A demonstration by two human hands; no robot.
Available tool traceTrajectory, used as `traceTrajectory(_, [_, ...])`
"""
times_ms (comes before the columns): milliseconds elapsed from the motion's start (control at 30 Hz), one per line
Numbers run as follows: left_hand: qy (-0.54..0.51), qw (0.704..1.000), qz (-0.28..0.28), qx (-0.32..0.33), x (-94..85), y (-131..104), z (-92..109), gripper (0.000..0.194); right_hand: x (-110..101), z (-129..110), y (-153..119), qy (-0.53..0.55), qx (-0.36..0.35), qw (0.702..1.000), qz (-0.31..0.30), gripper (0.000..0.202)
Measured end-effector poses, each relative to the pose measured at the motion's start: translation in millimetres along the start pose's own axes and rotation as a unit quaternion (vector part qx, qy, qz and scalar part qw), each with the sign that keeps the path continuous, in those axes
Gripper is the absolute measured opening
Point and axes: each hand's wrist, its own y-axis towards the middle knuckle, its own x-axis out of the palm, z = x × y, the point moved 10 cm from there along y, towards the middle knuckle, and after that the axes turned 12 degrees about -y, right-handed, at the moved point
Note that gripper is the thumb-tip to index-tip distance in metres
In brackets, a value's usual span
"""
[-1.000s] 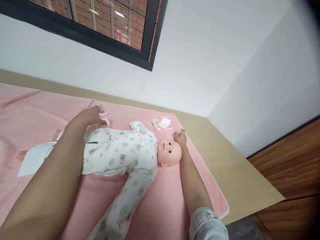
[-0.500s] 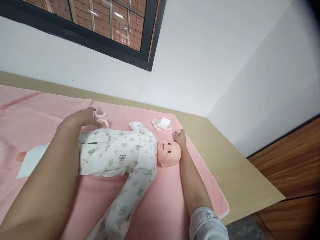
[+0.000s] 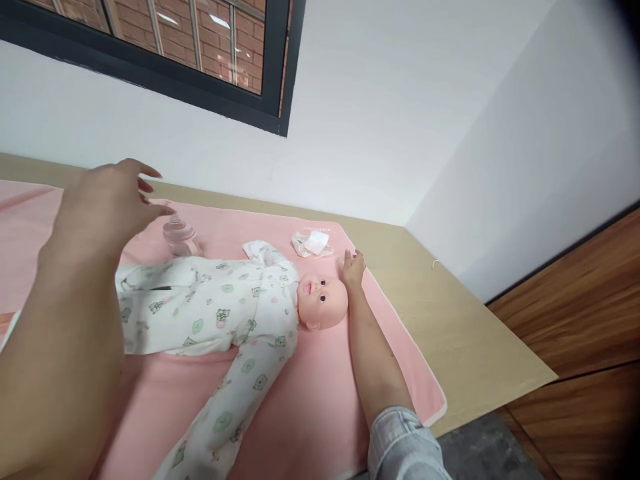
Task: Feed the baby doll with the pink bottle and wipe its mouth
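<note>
A doll (image 3: 323,301) in a white bear-print outfit lies on its back on the pink mat (image 3: 305,400), head toward the right. My left hand (image 3: 107,200) is raised above the mat with thumb and fingers apart, holding nothing. Just to the right of its thumb stands a pink baby bottle (image 3: 180,239) with a clear teat, close against the doll's clothes. My right hand (image 3: 354,268) rests low on the mat just past the top of the doll's head, fingers spread. A small pale shape lies by its thumb side, too unclear to name.
A crumpled clear wrapper with a white piece (image 3: 314,243) lies on the mat near its back edge. Behind rises a white wall (image 3: 360,120) with a dark window frame (image 3: 273,73). The beige tabletop (image 3: 450,320) shows along the mat's right side.
My left hand has let go of the baby bottle and moved up and left. My right hand has stayed beside the doll's head, its fingers now straighter. The view has shifted slightly right.
</note>
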Motion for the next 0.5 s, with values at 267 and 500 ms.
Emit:
traceTrajectory(267, [-0.033,0.99,-0.012,0.137,17.6,-48.9,127.4,0.049,-22.6,-41.3,-10.2,-0.004,-0.143,0.985,0.096,0.051])
traceTrajectory(500, [-0.106,0.92,-0.313,0.21,133.5,-54.9,201.8,0.053,16.7,-86.2,-26.2,-0.016,-0.263,0.961,-0.085,0.038])
